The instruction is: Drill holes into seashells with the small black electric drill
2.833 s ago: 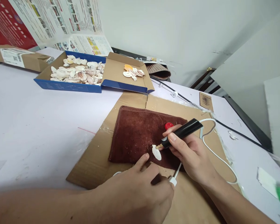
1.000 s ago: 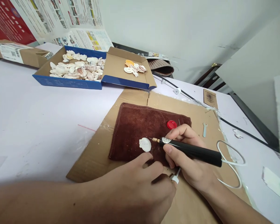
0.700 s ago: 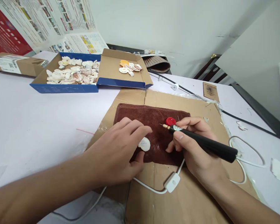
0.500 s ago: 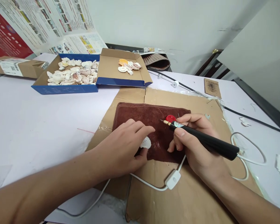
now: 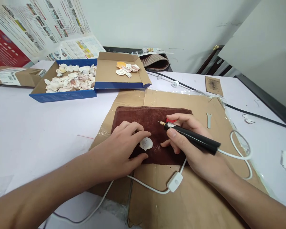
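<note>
A white scallop shell (image 5: 146,144) with several small dark holes lies on a folded brown cloth (image 5: 154,113). Around its left side curves my left hand (image 5: 126,149), open, the index finger at the shell's upper edge and the thumb apart below it. My right hand (image 5: 193,140) grips a black pen-style electric drill (image 5: 193,136). The thin bit points left and sits up and to the right of the shell, clear of it. Partly covered by my right fingers is a red round cap (image 5: 171,120) on the cloth.
Cardboard (image 5: 166,98) lies under the cloth. A blue box (image 5: 62,95) of shells stands back left, with several more shells (image 5: 127,68) on its lid. A small wrench (image 5: 209,121) is at right. The white cord's inline switch (image 5: 174,181) lies in front.
My left thumb has moved away from the shell, showing more of it and its holes. The drill has shifted slightly left, my right hand now covering more of the red cap.
</note>
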`<state>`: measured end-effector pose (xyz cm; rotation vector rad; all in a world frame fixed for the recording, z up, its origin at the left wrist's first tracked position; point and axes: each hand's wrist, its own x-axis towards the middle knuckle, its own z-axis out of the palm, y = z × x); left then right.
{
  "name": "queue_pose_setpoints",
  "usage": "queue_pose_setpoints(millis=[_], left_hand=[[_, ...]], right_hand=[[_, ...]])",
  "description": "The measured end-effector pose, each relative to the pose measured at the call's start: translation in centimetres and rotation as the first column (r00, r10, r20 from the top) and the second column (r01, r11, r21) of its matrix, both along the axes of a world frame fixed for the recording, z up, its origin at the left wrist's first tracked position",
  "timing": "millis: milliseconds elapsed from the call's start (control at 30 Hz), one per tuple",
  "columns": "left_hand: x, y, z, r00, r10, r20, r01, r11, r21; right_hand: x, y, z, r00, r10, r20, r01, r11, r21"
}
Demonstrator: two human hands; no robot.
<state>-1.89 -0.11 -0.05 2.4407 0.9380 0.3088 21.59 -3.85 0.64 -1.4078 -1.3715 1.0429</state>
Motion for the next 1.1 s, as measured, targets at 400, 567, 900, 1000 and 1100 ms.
queue_pose_setpoints(millis=[400,567,900,1000,1100], left_hand=[[0.6,0.1,0.6,0.999,0.049,0.014,-0.050,0.996,0.073],[0.7,0.2,0.1,0.998,0.032,0.051,-0.046,0.952,0.302],[2.0,-1.0,-0.2,0.995,-0.003,0.097,-0.036,0.915,0.403],[1.7,-1.2,-0.4,0.994,0.005,0.107,-0.045,0.927,0.372],[1.3,-1.2,-0.3,0.992,0.046,0.121,-0.080,0.952,0.296]], right_hand=[[-0.1,0.1,0.7,0.990,-0.012,0.139,0.016,1.000,-0.024],[-0.4,-0.1,0.9,0.999,-0.014,0.038,0.017,0.998,-0.064],[0.3,-0.1,0.3,0.999,0.015,-0.033,-0.016,1.000,-0.023],[0.3,-0.4,-0.2,0.995,0.052,-0.086,-0.051,0.998,0.022],[0.3,-0.6,-0.4,0.996,0.044,-0.081,-0.038,0.997,0.066]])
